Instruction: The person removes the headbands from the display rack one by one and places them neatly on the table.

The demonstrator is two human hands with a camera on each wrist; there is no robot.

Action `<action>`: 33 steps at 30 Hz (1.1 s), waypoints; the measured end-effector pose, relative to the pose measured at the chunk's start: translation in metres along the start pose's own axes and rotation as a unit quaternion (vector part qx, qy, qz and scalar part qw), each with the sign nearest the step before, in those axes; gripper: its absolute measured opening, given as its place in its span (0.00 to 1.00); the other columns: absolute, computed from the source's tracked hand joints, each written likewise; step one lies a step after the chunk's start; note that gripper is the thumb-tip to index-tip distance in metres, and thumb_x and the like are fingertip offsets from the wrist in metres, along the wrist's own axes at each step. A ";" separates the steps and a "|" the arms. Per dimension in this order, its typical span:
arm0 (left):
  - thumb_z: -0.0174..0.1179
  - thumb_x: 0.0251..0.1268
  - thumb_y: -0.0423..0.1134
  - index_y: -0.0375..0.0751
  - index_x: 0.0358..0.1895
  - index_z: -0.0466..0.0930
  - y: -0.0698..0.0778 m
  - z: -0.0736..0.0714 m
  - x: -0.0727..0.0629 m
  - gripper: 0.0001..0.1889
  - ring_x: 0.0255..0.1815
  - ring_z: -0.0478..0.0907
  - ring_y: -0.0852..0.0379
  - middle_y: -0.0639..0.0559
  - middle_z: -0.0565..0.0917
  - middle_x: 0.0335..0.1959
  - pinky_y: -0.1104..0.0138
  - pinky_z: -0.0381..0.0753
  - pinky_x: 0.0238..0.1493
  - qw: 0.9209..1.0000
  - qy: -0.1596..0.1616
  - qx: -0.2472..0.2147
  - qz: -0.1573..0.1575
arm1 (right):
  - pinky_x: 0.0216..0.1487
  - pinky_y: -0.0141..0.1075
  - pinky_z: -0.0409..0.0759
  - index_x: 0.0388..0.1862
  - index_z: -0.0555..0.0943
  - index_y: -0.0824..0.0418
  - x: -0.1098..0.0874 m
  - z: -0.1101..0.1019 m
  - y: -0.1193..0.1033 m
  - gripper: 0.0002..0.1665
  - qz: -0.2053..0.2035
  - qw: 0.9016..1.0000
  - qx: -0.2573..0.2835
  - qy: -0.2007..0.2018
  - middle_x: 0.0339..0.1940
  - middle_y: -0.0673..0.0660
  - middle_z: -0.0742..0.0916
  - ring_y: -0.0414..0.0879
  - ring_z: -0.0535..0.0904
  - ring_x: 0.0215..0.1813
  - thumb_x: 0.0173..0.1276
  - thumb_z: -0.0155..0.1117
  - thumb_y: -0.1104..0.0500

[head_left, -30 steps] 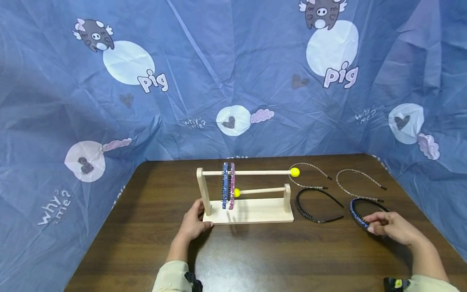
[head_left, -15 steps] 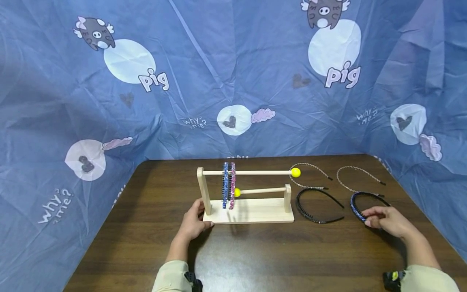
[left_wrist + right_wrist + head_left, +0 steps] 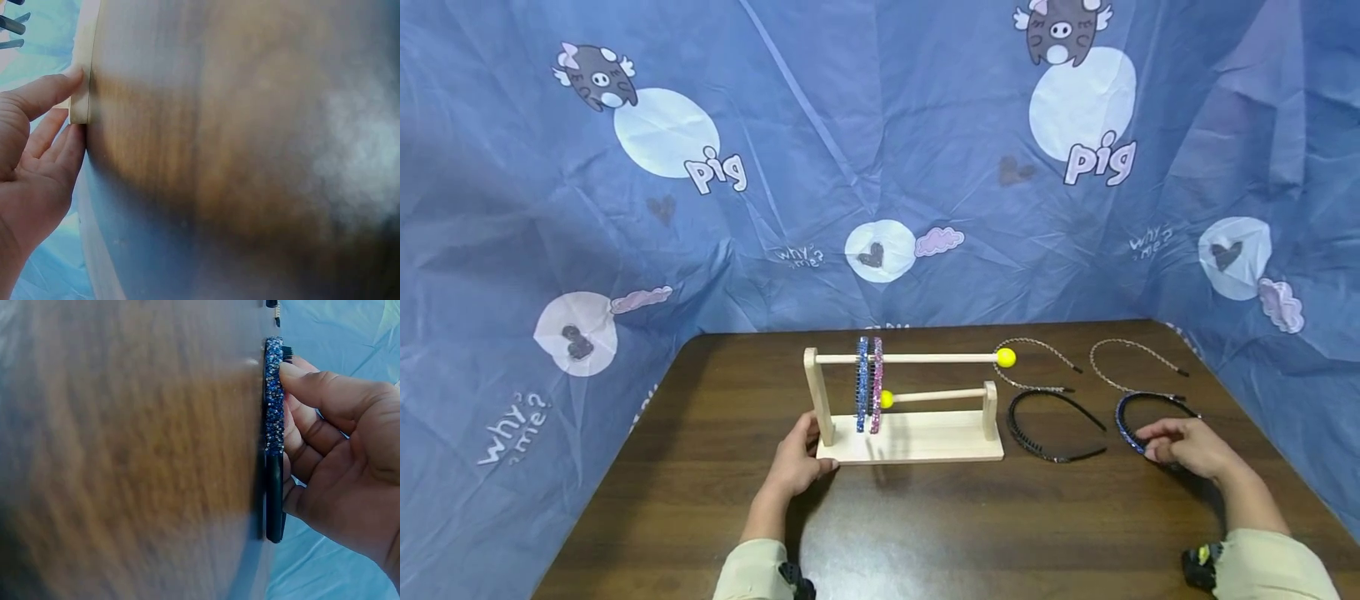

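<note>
The left hand [image 3: 797,458] is gripping the wooden stand [image 3: 917,439] (likely steadying it); the right hand [image 3: 1191,447] is pinching a blue headband [image 3: 274,406], a black headband [image 3: 1028,445] lying between.

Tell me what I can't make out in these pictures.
Head view: near end of the held blue headband, behind the right hand.
Head view: some fingertips of the left hand, behind the wooden stand.
Left wrist view: dark prongs, cut off by the left edge.
Right wrist view: table, blurred.

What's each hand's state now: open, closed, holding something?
Left hand: holding the wooden stand at the left end of its base.
Right hand: pinching the blue glittery headband.
</note>
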State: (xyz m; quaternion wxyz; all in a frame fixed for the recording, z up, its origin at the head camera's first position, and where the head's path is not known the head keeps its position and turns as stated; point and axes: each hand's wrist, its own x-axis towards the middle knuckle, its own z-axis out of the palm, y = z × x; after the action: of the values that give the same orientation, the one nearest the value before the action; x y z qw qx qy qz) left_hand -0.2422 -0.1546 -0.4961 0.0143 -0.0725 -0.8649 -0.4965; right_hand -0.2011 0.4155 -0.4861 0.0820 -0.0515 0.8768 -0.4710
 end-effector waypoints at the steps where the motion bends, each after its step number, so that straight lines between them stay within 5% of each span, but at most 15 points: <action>1: 0.68 0.37 0.17 0.33 0.61 0.65 0.000 0.000 0.000 0.39 0.56 0.71 0.37 0.32 0.75 0.53 0.49 0.70 0.56 1.000 0.000 -0.002 0.001 | 0.29 0.32 0.78 0.44 0.72 0.85 0.001 0.000 0.000 0.19 0.000 1.000 0.002 -0.001 0.29 0.60 0.84 0.40 0.78 0.30 0.53 0.58 0.75; 9: 0.68 0.37 0.17 0.33 0.61 0.65 -0.002 0.000 -0.003 0.39 0.56 0.70 0.38 0.32 0.75 0.53 0.50 0.70 0.56 1.000 0.003 -0.005 -0.005 | 0.27 0.31 0.77 0.44 0.72 0.85 0.001 0.004 0.000 0.19 0.004 1.000 -0.011 0.024 0.29 0.60 0.84 0.37 0.77 0.29 0.55 0.62 0.73; 13: 0.67 0.37 0.17 0.33 0.61 0.65 0.000 0.000 -0.001 0.39 0.56 0.70 0.38 0.32 0.75 0.53 0.50 0.70 0.57 1.000 0.003 -0.004 -0.006 | 0.28 0.31 0.75 0.43 0.75 0.81 -0.003 0.007 -0.009 0.19 -0.006 0.997 -0.065 0.049 0.32 0.62 0.84 0.36 0.76 0.30 0.56 0.65 0.69; 19: 0.68 0.38 0.18 0.33 0.61 0.64 0.002 -0.001 -0.001 0.40 0.56 0.71 0.38 0.33 0.75 0.52 0.49 0.70 0.56 1.000 0.000 0.013 -0.013 | 0.33 0.34 0.76 0.50 0.74 0.78 -0.013 0.018 -0.034 0.27 -0.015 0.988 -0.137 0.077 0.42 0.70 0.81 0.53 0.77 0.42 0.59 0.67 0.59; 33: 0.68 0.36 0.17 0.33 0.58 0.66 0.002 0.000 -0.001 0.38 0.54 0.72 0.38 0.32 0.76 0.50 0.50 0.71 0.55 1.000 0.003 0.016 0.004 | 0.41 0.44 0.78 0.57 0.72 0.73 -0.017 0.054 -0.076 0.29 -0.046 0.989 -0.111 0.083 0.50 0.71 0.79 0.63 0.75 0.49 0.64 0.63 0.55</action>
State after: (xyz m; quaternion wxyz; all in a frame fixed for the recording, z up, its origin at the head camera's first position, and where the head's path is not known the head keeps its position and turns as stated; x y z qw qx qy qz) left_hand -0.2410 -0.1535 -0.4947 0.0204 -0.0746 -0.8723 -0.4828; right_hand -0.1729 0.3324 -0.4498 -0.0188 -0.0617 0.9239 -0.3771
